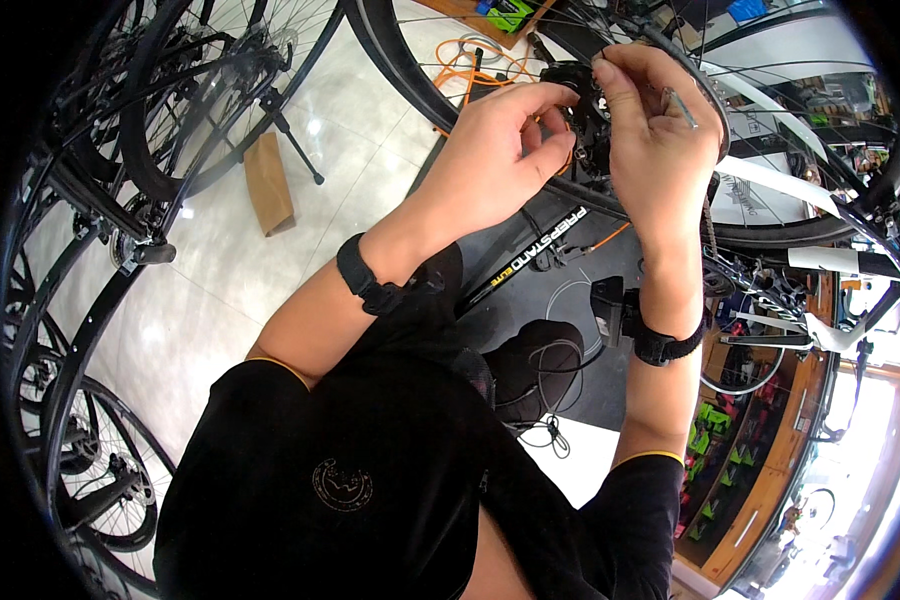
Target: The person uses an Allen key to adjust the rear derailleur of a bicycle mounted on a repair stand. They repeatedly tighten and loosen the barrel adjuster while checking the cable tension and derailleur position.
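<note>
A black bicycle rear derailleur [592, 135] sits beside the wheel at the top centre, partly covered by my fingers. My left hand [495, 145] reaches it from the left, its fingers curled against the black part and the thumb below them. On the other side my right hand [660, 150] pinches thumb and forefinger at the upper end of the mechanism; whatever lies between those fingertips is too small to make out. A thin silver rod [681, 108], like a hex key, is tucked under the curled fingers of that same hand.
Below the hands runs a black repair-stand leg [530, 255] over a dark mat. Orange cable [460, 75] lies on the tiles beyond. A brown paper bag [268, 185] rests on the floor at left, near several parked bikes. A white bike frame [780, 125] extends rightward.
</note>
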Demonstrator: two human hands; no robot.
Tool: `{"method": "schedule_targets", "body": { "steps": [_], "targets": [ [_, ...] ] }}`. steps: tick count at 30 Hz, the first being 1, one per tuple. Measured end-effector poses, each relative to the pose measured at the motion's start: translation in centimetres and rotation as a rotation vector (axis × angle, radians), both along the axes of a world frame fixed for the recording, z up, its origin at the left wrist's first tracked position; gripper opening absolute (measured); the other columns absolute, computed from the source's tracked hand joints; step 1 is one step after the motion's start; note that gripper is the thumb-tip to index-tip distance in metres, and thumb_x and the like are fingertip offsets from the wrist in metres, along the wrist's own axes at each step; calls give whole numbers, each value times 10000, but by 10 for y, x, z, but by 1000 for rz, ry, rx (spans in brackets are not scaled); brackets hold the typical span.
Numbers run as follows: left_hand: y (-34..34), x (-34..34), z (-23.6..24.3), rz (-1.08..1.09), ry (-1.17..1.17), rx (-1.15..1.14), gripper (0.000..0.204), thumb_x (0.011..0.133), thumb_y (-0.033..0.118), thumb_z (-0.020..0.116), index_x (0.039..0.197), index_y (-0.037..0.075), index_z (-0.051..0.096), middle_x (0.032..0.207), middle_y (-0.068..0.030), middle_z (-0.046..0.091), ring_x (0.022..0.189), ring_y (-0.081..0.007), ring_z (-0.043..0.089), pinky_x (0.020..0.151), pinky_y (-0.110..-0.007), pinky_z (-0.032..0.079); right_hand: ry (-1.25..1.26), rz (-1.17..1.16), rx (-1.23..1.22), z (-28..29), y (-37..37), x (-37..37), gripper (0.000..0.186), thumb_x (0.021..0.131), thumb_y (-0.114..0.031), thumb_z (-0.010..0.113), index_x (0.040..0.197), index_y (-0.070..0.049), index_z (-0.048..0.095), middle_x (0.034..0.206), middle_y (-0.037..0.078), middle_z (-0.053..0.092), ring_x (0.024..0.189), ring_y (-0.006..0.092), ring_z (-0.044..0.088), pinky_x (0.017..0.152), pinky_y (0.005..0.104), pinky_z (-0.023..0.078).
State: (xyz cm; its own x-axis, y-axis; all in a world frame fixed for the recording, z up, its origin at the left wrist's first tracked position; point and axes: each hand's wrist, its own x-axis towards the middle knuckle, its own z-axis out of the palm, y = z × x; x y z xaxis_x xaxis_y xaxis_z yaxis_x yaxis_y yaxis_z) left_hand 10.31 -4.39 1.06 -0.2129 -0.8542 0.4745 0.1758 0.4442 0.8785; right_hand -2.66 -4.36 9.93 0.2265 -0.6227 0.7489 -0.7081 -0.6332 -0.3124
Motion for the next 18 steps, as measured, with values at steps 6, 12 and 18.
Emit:
{"method": "schedule_targets", "body": {
  "steps": [6, 12, 18],
  "targets": [
    [1, -6, 2, 11, -18, 4, 307, 857, 34, 635, 1150, -41, 579, 852, -14, 578, 723, -59, 501, 641, -205, 437, 79, -56, -19, 4, 2, 4, 104, 801, -34, 656, 900, -10, 678, 838, 150, 665, 742, 321, 642, 690, 354, 513],
    [-2, -10, -6, 96, 58, -66, 306, 802, 76, 655, 1084, -34, 609, 779, -68, 620, 599, -132, 527, 565, -272, 447, 15, -82, -34, -6, 4, 10, 104, 803, -35, 647, 890, 15, 674, 825, 161, 657, 756, 327, 638, 698, 362, 511],
    [-1, -10, -4, 64, 77, -91, 283, 805, 87, 671, 1056, -29, 610, 770, -68, 616, 601, -142, 533, 578, -273, 453, 120, -222, -134, -3, 4, 20, 63, 829, -48, 649, 856, 8, 657, 709, 111, 658, 635, 182, 653, 603, 282, 497]
  ]
}}
